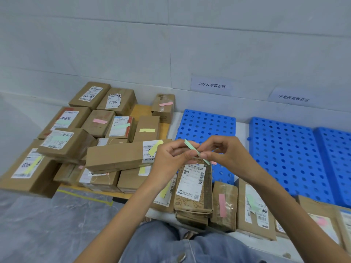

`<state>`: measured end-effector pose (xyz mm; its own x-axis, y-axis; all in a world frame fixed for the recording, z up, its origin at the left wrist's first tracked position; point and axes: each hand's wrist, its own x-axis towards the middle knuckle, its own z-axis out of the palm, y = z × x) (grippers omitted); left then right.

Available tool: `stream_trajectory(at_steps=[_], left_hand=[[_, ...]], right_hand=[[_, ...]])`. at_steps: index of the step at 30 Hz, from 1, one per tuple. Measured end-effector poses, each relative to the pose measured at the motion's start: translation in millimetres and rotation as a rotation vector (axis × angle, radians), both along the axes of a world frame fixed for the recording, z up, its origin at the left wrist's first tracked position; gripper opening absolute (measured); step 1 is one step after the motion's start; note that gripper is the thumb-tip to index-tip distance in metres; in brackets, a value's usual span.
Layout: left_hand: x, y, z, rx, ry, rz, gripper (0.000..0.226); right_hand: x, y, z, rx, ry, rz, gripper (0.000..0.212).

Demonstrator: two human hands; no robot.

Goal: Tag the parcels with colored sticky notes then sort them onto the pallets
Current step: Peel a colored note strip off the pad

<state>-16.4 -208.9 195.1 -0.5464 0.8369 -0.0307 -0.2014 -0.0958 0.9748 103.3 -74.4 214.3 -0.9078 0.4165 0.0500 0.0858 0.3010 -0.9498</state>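
In front of the person's knees, above a row of parcels on the floor, the left hand and the right hand meet on a narrow pale-green paper sticky note. The fingers of both hands are curled in and pinch the strip between thumb and forefinger, the left near its middle and the right at its lower end. The note hangs slantwise in the air and touches no parcel. Whether the left hand also hides a pad of notes, I cannot tell.

Tagging looks far along. In the pile of brown cardboard boxes at the left, against the wall, nearly every top that shows carries a pink, green or yellow strip. In the near row, the tape-wrapped brown parcel with a pink strip and the flat cardboard parcel with a green strip are marked too. The brown patterned paper parcel with a white shipping label, right under the hands, shows no coloured strip, so the green note is probably meant for it.

Sorting seems not yet begun. The blue perforated plastic pallets to the right, under two white paper signs on the wall, bear no parcel on the tops in view — the whole second half of the task is left. So are any untagged boxes hidden low in the pile.
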Motion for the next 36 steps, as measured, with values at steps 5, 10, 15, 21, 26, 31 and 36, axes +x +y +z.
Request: stream_trajectory(at_steps=[5, 10, 15, 21, 26, 31, 36], left_hand=[[-2.5, -3.6, 0.5, 0.006, 0.020, 0.012, 0.024], [-2.0, -4.7, 3.8, 0.013, 0.201, 0.041, 0.024], [-0.1, -3.9, 6.3, 0.000, 0.373, -0.013, 0.009], [1.5, -3.0, 7.2, -0.006, 0.393, -0.060, 0.017], [2.9, -2.7, 6.3, -0.011, 0.408, -0.074, 0.017], [1.3, -3.7, 4.6, -0.030, 0.494, 0.003, 0.014], [1.5, -2.7, 1.9, -0.098, 0.684, 0.100, 0.016]], right_hand=[[0.2, -4.2, 2.8, 0.020, -0.012, 0.011, 0.019], [0.2, -8.9, 8.0, 0.210, 0.046, -0.149, 0.020], [-4.8, -17.3, 17.3, 0.230, 0.142, -0.078, 0.024], [-0.2, -13.1, 14.5, 0.200, 0.118, -0.074, 0.022], [2.6, -12.8, 16.6, 0.153, 0.110, -0.060, 0.016], [3.4, -15.6, 18.9, 0.165, 0.065, -0.104, 0.014], [3.5, -18.4, 17.2, 0.161, 0.031, -0.136, 0.015]])
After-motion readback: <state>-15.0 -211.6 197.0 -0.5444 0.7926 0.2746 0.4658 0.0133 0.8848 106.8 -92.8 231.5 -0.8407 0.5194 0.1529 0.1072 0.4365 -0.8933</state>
